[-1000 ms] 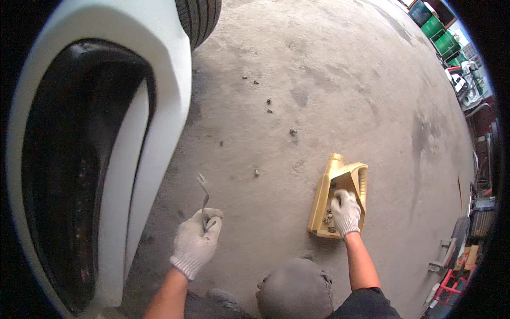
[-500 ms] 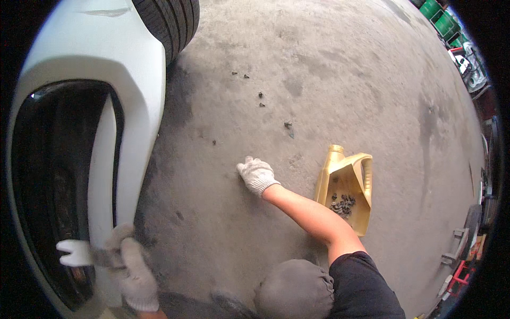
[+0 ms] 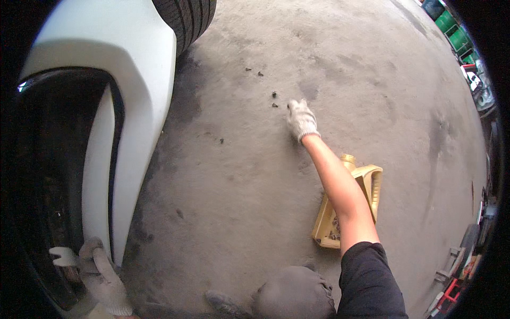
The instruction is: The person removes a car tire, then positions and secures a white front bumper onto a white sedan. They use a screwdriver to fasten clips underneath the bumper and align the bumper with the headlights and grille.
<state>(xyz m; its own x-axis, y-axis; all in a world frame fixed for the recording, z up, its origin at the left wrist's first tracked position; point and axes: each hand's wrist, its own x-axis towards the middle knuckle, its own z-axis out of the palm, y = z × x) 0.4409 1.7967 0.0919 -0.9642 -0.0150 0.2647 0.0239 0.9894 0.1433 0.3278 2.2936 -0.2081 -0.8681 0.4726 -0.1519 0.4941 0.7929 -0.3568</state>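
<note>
My left hand (image 3: 103,276), in a knit work glove, is closed around a tool with a pale forked end (image 3: 64,256), beside the white car bumper (image 3: 146,149). Reaching forward over the concrete, my gloved right hand (image 3: 302,119) has its fingers drawn together; a tiny dark spot shows at the fingertips, but what they hold is unclear. Small black clips lie just left of it, one clip (image 3: 274,94) and another clip (image 3: 274,105). My right forearm crosses over a gold plastic jug (image 3: 324,220) with its side cut away and dark clips inside.
Two more clips, including one (image 3: 260,74), lie farther off, and a lone clip (image 3: 221,141) is nearer the bumper. A tyre (image 3: 188,21) stands at the top left. Green drums (image 3: 451,32) and a red metal frame (image 3: 451,290) line the right edge.
My right hand has moved forward and right, to where a clip lay. Its forearm now covers part of the jug. My left hand, with the forked tool, has shifted slightly left in view.
</note>
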